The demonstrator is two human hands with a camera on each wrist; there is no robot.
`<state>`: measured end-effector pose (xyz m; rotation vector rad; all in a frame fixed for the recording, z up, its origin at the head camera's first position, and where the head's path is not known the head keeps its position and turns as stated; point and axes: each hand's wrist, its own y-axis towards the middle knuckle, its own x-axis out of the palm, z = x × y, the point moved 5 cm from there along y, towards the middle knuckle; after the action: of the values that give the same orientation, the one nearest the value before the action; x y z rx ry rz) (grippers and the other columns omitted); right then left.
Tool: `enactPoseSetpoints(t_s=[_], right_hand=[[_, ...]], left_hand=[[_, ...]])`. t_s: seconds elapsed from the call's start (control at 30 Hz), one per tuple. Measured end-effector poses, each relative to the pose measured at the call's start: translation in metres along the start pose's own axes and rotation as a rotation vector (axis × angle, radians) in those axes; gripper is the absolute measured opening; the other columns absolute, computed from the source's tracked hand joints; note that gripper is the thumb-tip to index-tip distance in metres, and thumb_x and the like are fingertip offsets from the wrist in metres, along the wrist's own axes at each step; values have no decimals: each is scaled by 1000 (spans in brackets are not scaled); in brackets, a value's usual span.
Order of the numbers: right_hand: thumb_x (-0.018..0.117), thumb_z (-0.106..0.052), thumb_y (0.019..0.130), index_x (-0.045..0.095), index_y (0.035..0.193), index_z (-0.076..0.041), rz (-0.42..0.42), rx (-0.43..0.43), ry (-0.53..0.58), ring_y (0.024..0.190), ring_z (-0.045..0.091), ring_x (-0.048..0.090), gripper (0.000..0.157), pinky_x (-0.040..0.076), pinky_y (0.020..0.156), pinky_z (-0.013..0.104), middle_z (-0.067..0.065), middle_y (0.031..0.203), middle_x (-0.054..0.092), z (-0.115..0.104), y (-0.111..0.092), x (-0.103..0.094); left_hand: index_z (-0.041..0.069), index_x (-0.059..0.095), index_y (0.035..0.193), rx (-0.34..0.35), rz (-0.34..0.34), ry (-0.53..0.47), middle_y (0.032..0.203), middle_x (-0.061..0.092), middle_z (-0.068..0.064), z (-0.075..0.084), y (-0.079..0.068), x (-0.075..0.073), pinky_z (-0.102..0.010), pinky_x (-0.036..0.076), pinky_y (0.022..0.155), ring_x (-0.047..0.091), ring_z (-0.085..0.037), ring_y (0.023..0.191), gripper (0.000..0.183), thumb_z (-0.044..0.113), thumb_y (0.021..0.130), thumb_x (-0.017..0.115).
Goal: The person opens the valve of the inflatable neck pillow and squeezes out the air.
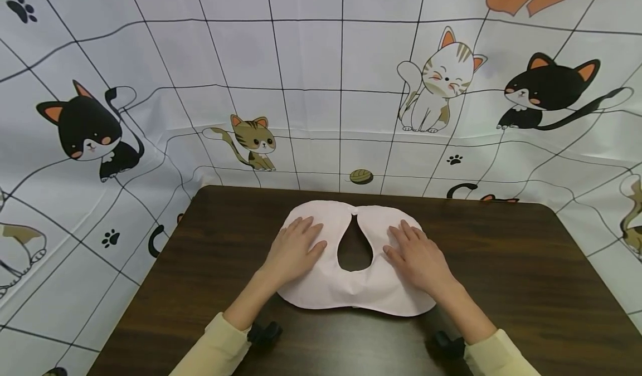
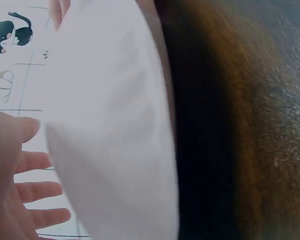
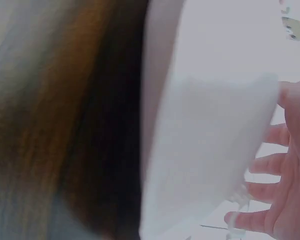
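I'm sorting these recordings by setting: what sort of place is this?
Probably an indoor tabletop workspace, perhaps screened off for recording: there is a dark wooden table, a white cat-print cloth hanging behind it, and what look like wrist cameras.

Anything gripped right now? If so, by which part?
Nothing gripped: the left hand and right hand rest on the pale cushion, one toward each side, fingers extended rather than curled round it.

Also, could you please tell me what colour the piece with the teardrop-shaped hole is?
The piece is very pale pink, seen best in the head view.
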<state>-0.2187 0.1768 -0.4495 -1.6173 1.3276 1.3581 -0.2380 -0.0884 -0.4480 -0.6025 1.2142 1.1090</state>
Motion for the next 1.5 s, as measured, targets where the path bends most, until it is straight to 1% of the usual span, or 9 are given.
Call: enactPoseSetpoints(t_s=[0.2,0.37,0.5,0.6,0.67,0.83,1.03,1.3,1.5], right_hand=[[60,-33,104,54,146,-1,49,1,29,137,50,42,53,39,105,66,29,153,43,0,-10,-13],[61,-34,103,53,146,0,52,-2,37,139,49,42,56,37,107,65,27,154,43,1,-18,-10],[63,-33,102,46,149,5,47,-10,70,141,49,39,63,34,111,64,28,155,41,4,-22,-3],[64,-32,102,38,152,8,51,-35,99,142,49,37,70,31,113,63,28,156,39,6,-21,5],[62,-33,103,36,153,9,42,-53,105,143,49,36,71,30,113,62,29,157,37,6,-22,10],[57,-38,105,41,152,7,22,-76,73,142,49,37,66,32,111,64,29,157,38,6,-24,20],[56,-38,106,44,150,8,31,-78,51,141,49,39,65,34,108,65,29,155,41,1,-27,15],[53,-41,106,47,150,4,-12,-63,49,144,48,35,63,29,109,71,24,158,39,4,-26,21],[51,-44,106,48,151,1,-27,-59,51,145,48,34,63,25,109,74,22,158,40,3,-26,20]], left_hand=[[9,65,137,16,88,-14,147,56,-17,11,-8,-21,-59,39,110,46,-40,140,44,34,101,64],[10,66,137,27,98,-6,147,55,-17,18,-16,-27,-60,38,110,46,-41,140,44,33,99,67],[9,67,135,29,86,-3,146,56,-17,19,-20,-21,-62,38,109,46,-41,140,43,34,99,66],[7,68,133,30,81,7,145,57,-18,16,-22,-14,-62,39,108,47,-41,139,43,34,100,66],[6,68,133,37,82,1,145,57,-18,13,-23,-9,-62,39,108,47,-40,139,42,32,100,65],[5,66,135,50,64,-32,146,56,-19,9,-25,-1,-60,37,111,45,-40,141,40,26,101,63],[5,65,137,46,28,-22,148,54,-20,6,-26,5,-59,35,112,43,-42,142,43,29,102,62],[8,67,135,51,20,-5,148,54,-19,3,-27,11,-62,35,111,43,-42,142,41,31,102,61],[9,68,135,51,24,-6,149,53,-19,4,-26,8,-63,34,111,42,-43,142,40,32,102,61]])
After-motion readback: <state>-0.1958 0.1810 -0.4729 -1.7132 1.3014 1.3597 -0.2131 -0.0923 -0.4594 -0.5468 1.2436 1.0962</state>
